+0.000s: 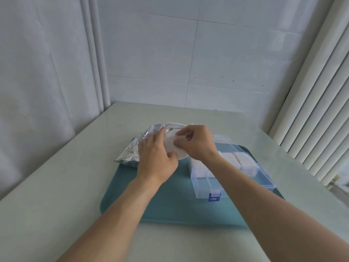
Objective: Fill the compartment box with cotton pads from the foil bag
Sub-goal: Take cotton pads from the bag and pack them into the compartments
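Observation:
A silver foil bag (132,148) with printed outlines lies on the table behind the teal tray's far left corner. In front of its mouth my left hand (156,157) grips a stack of round white cotton pads (172,145) from the left. My right hand (196,142) pinches the top of the same stack from the right. The clear compartment box (232,173) with a blue latch (214,197) stands open on the tray at the right. Its far compartments hold white pads (245,161); the near ones show the tray through them.
The teal tray (170,201) sits on a pale table (56,186). Tiled wall stands behind, a curtain at the left, and a white ribbed radiator (317,120) along the right side. The box's clear lid (264,178) lies open to the right.

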The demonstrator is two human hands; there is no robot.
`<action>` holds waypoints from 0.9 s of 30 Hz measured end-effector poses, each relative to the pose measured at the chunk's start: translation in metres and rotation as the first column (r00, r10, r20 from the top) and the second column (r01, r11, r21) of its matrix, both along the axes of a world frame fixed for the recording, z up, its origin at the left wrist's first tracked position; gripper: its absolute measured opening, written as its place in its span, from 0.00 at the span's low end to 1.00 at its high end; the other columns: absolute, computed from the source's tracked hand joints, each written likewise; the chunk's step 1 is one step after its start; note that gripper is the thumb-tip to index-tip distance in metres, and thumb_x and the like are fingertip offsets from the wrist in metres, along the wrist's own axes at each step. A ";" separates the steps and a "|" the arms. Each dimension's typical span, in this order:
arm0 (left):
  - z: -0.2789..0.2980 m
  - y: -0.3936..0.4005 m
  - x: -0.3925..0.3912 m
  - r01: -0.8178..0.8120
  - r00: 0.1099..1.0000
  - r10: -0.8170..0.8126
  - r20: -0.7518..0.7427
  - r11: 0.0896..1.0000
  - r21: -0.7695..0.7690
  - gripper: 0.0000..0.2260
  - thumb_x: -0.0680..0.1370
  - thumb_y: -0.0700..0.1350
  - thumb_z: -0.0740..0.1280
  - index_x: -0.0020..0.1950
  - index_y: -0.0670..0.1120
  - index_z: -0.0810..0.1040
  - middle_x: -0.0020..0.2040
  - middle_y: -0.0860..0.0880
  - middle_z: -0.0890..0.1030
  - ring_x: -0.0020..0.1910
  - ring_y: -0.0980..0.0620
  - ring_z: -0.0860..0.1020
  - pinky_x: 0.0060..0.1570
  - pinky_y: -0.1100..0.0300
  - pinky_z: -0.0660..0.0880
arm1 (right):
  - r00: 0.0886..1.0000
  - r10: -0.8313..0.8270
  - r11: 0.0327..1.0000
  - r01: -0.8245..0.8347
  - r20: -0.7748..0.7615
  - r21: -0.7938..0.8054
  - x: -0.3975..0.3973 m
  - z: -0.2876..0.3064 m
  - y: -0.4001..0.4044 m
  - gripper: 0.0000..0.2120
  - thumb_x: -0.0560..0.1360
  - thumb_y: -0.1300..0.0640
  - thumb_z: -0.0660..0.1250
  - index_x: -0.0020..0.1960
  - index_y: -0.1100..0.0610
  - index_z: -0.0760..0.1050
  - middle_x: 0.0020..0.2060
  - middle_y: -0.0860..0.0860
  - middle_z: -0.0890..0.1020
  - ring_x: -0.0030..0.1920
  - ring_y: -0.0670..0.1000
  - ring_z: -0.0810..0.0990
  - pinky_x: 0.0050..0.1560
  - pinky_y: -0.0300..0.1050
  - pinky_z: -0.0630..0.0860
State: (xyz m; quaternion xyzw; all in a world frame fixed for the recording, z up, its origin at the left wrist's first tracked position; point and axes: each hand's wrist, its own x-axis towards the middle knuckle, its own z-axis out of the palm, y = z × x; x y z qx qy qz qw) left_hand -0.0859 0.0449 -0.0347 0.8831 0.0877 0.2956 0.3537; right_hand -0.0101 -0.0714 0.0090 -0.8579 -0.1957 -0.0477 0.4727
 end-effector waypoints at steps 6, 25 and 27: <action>-0.002 0.003 0.002 -0.044 0.999 0.045 -0.003 0.997 0.063 0.35 0.67 0.48 0.60 0.75 0.43 0.66 0.68 0.43 0.73 0.69 0.42 0.68 0.70 0.45 0.63 | 0.878 0.178 0.820 0.117 -0.444 0.560 -0.006 0.009 -0.019 0.09 0.70 0.68 0.76 0.49 0.65 0.80 0.40 0.58 0.83 0.33 0.51 0.83 0.33 0.38 0.79; 0.026 -0.049 -0.020 0.502 0.861 -0.407 0.305 0.580 -0.642 0.19 0.76 0.59 0.68 0.61 0.48 0.79 0.57 0.46 0.83 0.56 0.48 0.81 0.55 0.54 0.78 | 0.940 0.310 0.717 -0.134 -0.142 0.684 -0.048 -0.004 -0.071 0.13 0.68 0.56 0.77 0.48 0.61 0.80 0.45 0.56 0.84 0.42 0.54 0.82 0.39 0.49 0.77; 0.029 -0.051 -0.024 0.547 0.808 -0.483 0.338 0.399 -0.736 0.12 0.81 0.51 0.66 0.57 0.46 0.83 0.55 0.42 0.84 0.56 0.44 0.82 0.57 0.48 0.79 | 0.960 0.272 0.788 -0.183 -0.065 0.588 -0.055 -0.003 -0.069 0.08 0.75 0.60 0.73 0.50 0.63 0.81 0.45 0.57 0.85 0.41 0.53 0.83 0.38 0.45 0.79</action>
